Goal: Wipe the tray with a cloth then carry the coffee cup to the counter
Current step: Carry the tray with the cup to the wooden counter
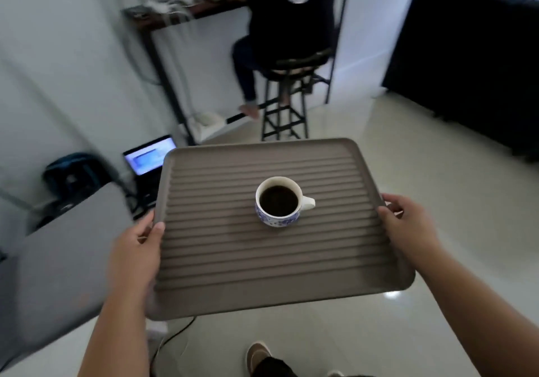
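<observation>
A brown ribbed tray is held level in the air above the floor. My left hand grips its left edge, thumb on top. My right hand grips the right edge. A white cup with a blue pattern, full of dark coffee, stands upright near the tray's middle, handle pointing right. No cloth is in view.
A person sits on a black bar stool at a high table ahead. A dark counter stands at the right. An open laptop and cables lie at the left beside a grey surface. My foot is below on pale tiles.
</observation>
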